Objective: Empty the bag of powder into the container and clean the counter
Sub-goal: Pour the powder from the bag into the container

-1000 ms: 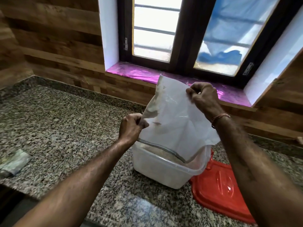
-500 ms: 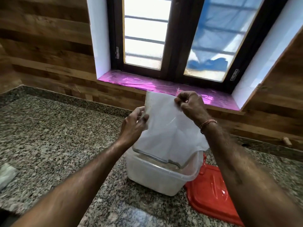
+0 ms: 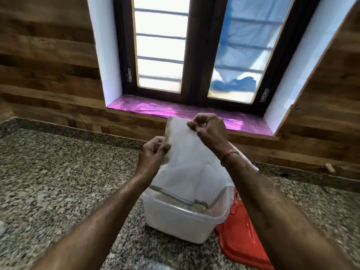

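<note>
Both hands, left (image 3: 153, 152) and right (image 3: 208, 129), pinch the upturned bag (image 3: 187, 164) by its bottom over the tub (image 3: 175, 221) so leftover powder drops in.

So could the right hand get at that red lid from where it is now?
Probably yes, but not right away. The red lid lies uncovered on the counter just right of the container, below the right forearm, with nothing on it. But the right hand is pinching the bag, so it must let go first.
</note>
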Available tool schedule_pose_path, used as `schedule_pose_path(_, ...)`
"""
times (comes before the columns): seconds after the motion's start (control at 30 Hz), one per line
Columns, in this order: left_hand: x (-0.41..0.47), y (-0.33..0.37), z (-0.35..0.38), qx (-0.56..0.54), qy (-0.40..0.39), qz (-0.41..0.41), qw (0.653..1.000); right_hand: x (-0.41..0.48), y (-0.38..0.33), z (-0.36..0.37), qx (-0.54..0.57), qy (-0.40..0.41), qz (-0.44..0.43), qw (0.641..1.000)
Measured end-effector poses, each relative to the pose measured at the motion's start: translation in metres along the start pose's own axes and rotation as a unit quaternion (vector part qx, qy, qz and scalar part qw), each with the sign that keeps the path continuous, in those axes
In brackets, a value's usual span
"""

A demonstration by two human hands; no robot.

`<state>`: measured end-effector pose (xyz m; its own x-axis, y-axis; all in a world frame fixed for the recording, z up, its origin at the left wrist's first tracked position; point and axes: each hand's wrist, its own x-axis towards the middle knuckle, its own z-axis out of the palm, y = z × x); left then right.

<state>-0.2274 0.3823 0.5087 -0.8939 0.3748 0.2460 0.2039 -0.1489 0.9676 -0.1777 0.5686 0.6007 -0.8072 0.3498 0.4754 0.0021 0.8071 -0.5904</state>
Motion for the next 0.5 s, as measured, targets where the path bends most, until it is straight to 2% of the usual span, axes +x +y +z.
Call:
schedule_pose_path(0.23, -0.003, -0.018, -0.011, 0.001, 0.055, -0.062, 0.997, 0.001, 0.002, 0.002, 0.033, -0.014, 0.022, 0.999)
schedule_pose_path(0.4, -0.011, -0.035, -0.027, 0.071, 0.110, -0.064, 0.989, 0.013, 0.020, -0.004, 0.124, 0.032, 0.082, 0.988)
schedule_pose_path(0.5, -0.018, -0.031, -0.026, 0.040, 0.094, -0.032, 0.994, 0.016, 0.019, -0.014, 0.120, 0.005, 0.058, 0.991)
